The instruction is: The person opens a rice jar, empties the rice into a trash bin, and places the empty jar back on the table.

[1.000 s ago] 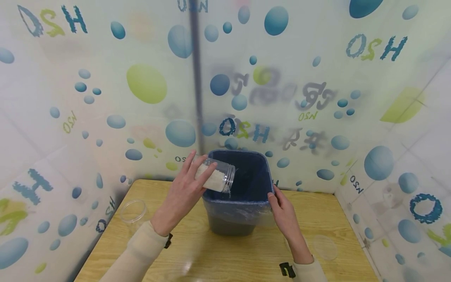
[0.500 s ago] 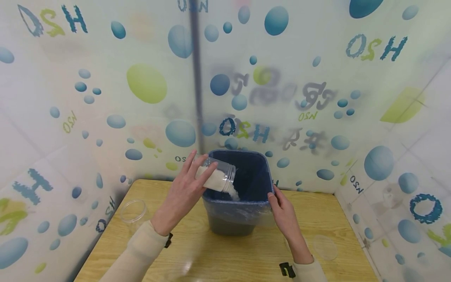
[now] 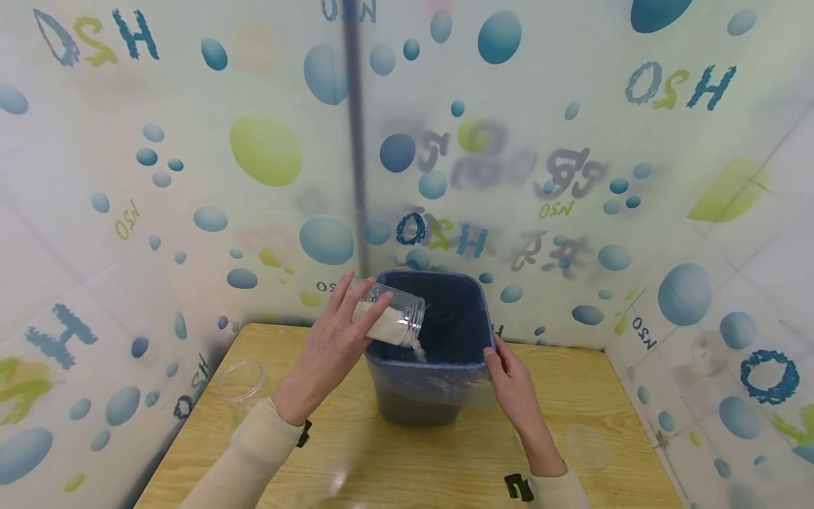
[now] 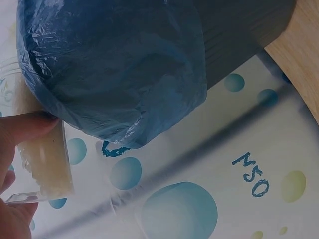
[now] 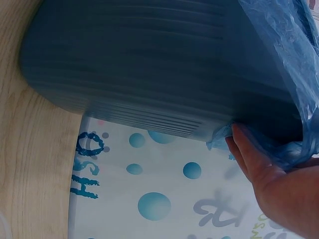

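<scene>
- Your left hand [image 3: 327,350] grips a clear plastic jar [image 3: 389,315], fingers and thumb curled round its body, the thumb lying across the upper side.
- The jar is tipped with its open mouth pointing down and to the right, over the near left corner of the bin [image 3: 473,322].
- White grains [image 3: 386,324] fill the lower side of the jar, and a thin stream of them [image 3: 417,348] spills from the mouth into the bin.
- In the left wrist view your thumb [image 4: 25,127] presses on the jar [image 4: 42,164] just beside the blue bin liner [image 4: 124,64].
- Your right hand [image 3: 514,385] holds the bin's right rim; the fingers lie fairly straight along the edge, the thumb on the liner's plastic.
- In the right wrist view your fingers [image 5: 249,154] touch the bunched liner [image 5: 279,59] where it hangs over the grey bin wall [image 5: 149,69].
- The bin stands on the wooden table [image 3: 267,346], near its far edge, between your two hands.
- A second clear jar [image 3: 240,382], upright and open, stands on the table well left of the bin.
- A clear round lid [image 3: 586,445] lies flat on the table to the right, near your right wrist.
</scene>
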Available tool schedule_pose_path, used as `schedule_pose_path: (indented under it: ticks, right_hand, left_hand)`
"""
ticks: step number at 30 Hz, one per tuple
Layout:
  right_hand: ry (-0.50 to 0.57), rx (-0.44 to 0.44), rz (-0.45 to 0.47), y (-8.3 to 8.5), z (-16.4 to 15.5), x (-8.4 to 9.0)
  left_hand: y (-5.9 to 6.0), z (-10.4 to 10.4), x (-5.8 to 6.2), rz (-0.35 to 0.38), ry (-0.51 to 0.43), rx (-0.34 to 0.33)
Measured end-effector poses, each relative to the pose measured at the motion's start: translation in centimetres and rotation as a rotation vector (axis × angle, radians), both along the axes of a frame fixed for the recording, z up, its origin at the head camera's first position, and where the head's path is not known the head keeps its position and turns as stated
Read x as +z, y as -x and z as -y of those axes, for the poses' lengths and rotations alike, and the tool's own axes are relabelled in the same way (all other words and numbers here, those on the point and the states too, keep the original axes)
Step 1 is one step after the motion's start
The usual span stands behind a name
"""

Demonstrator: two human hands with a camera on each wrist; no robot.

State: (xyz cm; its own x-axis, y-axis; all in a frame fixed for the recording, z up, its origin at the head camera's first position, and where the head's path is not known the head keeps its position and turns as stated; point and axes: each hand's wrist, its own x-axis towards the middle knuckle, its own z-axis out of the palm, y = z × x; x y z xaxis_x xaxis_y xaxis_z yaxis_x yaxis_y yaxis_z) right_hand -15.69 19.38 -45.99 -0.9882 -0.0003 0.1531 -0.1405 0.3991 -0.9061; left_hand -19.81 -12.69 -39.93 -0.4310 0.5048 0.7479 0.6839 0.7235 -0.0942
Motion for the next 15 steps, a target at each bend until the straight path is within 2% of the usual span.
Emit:
schedule_pose_path:
  ticks: [9,15]
  right_hand:
    - [-0.005,0.001,-0.008,0.0,0.0,-0.01]
    - [-0.007,0.0,-0.015,0.04,0.0,-0.06]
  left_hand:
    - [-0.21,-0.29,-0.05,0.028,0.042,0.003]
    - [-0.09,-0.47,-0.19,0.024,0.034,-0.011]
